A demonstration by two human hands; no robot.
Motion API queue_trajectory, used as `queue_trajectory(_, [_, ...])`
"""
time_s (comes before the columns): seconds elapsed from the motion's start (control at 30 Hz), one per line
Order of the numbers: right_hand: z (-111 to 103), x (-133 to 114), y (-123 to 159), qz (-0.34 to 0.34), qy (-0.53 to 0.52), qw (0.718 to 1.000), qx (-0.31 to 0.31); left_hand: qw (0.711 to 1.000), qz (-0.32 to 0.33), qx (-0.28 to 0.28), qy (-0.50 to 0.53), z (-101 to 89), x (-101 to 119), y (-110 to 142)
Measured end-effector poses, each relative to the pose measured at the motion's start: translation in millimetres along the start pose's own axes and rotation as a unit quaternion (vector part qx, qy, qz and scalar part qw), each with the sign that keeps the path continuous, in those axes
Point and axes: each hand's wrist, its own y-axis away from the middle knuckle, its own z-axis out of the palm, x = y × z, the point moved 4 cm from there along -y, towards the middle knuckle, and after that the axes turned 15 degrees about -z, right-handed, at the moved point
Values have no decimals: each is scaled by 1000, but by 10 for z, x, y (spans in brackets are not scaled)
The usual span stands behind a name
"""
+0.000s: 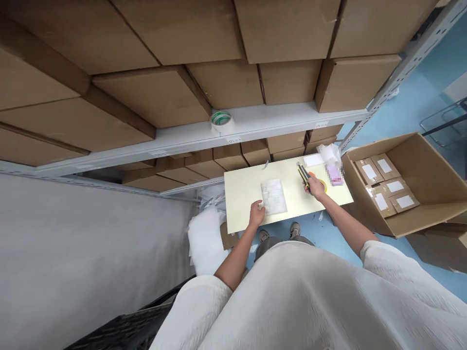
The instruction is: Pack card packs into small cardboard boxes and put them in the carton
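Observation:
My right hand [314,187] is closed around a black-and-yellow utility knife [302,173], held over the right part of the pale yellow table [241,194]. Close by that hand lie a yellow tape roll [323,184] and a small orange item [312,174], partly covered by the hand. A flat packet in clear, whitish wrap [275,196] lies mid-table. At its lower left edge is my left hand [257,213], its fingers loosely curled with thumb and forefinger apart.
To the right stands a large open carton [434,170] with several labelled small boxes [395,186]. Shelves of brown boxes [226,82] rise ahead, a green-cored tape roll [221,118] on one ledge. White foam sheets [206,238] are heaped left of the table.

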Motion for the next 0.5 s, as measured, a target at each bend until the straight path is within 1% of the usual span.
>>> queue_trajectory(0.13, [867, -78, 164, 28, -39, 997, -65, 1000, -8, 4, 5, -344, -240, -113])
queue_trajectory(0.23, [1359, -48, 322, 52, -28, 993, -102, 1000, -18, 7, -2, -600, -493, -194])
queue_trajectory(0.3, [1604, -9, 402, 60, -7, 991, -117, 1000, -21, 5, -23, -743, -663, -243])
queue_trajectory(0.37, [1805, 38, 460, 64, 10, 989, -130, 998, -20, -1, -58, -858, -822, -285])
queue_trajectory(0.5, [2124, 141, 527, 72, 45, 985, -152, 994, 5, -28, -109, -1012, -1075, -338])
